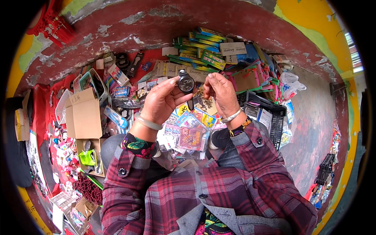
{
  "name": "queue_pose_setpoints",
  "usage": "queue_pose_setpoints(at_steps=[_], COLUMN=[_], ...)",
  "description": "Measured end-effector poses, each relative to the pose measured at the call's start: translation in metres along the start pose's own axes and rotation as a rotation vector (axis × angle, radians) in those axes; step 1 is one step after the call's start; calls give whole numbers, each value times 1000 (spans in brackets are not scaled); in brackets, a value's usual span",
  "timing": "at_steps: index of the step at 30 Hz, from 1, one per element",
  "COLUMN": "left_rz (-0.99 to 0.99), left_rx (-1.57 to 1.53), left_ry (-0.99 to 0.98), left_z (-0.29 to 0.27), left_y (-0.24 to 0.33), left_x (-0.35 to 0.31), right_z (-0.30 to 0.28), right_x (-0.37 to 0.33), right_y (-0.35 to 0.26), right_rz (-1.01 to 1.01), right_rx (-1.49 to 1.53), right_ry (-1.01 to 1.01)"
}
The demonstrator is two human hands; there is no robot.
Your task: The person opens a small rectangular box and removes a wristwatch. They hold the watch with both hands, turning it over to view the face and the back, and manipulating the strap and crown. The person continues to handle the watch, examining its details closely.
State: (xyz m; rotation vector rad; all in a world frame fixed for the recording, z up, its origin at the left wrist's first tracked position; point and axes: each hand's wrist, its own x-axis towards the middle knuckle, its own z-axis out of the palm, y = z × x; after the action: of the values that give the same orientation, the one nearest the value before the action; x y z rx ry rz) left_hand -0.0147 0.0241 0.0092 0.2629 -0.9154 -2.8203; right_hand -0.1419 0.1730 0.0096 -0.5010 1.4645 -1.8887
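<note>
A black wristwatch (186, 83) with a round dark face is held up in my left hand (157, 102), its face turned toward me. Thumb and fingers grip its case from the left, and part of the strap hangs below. Just to the right of the watch, apart from it, my right hand (224, 94) is closed with the fingertips pinched together. Anything between those fingertips is too small or hidden to make out. Beneath both hands lies a pile of colourful flat packets (194, 137), between my knees.
A black plastic crate (277, 121) stands to the right, beside stacked pink-and-green boards (250, 76). Yellow-green boxes (203, 47) are piled by the far wall. At left are an opened cardboard box (83, 113), a teal basket (94, 84) and dark red beads (86, 188).
</note>
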Motion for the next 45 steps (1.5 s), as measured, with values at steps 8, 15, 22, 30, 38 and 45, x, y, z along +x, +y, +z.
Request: queue_pose_setpoints(at_steps=[8,15,22,30,38,45], left_rz=[-9,-6,-17,-21,-98,-155], left_rx=[-2,26,10,44,-10,36], left_ry=[7,33,30,14,-23,-35], left_z=[-1,-1,2,0,4,13], left_y=[0,-1,0,-6,-6,-1], left_x=[1,1,0,1,-1,-5], right_z=[-3,-2,1,2,-5,-2], right_x=[1,1,1,-2,3,-1], right_y=[4,3,2,3,20,20], right_rz=[-9,6,-27,-106,241,272], right_rx=[26,40,-36,-127,566,644], right_ry=[-34,-40,-37,-47,-364,-435])
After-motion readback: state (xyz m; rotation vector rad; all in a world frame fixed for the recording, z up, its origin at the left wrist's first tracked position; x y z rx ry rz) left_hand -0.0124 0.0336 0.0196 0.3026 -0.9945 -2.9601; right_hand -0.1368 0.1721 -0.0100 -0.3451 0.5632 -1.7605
